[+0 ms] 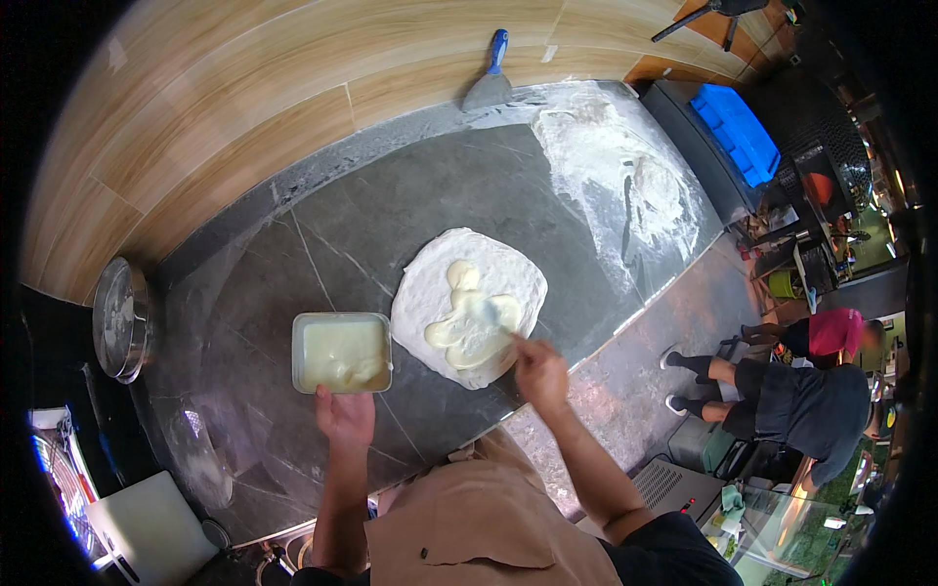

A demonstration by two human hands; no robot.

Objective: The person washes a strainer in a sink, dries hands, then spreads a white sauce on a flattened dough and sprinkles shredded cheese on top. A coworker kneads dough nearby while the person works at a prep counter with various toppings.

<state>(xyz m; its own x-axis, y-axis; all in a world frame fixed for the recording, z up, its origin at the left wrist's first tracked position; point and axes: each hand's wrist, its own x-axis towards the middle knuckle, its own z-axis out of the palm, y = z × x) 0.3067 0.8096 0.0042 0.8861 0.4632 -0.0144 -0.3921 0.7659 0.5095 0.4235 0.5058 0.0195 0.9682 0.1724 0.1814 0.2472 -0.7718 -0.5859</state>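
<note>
A stretched round of raw dough lies on the dark stone counter. Pale cream-coloured sauce covers its middle in uneven lobes, short of the rim. My right hand grips a utensil over the dough's near right side; its blurred head, perhaps a spoon, rests in the sauce. To the left, my left hand holds a rectangular plastic tub by its near edge, thumb over the rim. More of the same pale sauce sits inside the tub.
Flour coats the counter's far right corner. A blue-handled scraper leans against the tiled wall. Round metal sieves or pans stand at the left, above a white cutting board. A blue crate and two people are at the right.
</note>
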